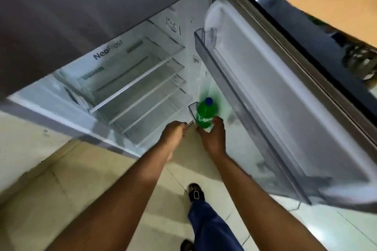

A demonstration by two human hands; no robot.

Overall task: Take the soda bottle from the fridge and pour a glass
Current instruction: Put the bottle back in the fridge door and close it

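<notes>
My right hand holds the green soda bottle at the door shelf; my left hand is curled, maybe empty. Next I must lift the bottle out.

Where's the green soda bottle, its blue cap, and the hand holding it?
Green plastic soda bottle [204,115]: head view, on the labelled body.
Round blue bottle cap [209,101]: head view, on the cap's top.
Right hand [214,137]: head view, on the back of the hand gripping the bottle's lower part.
</notes>
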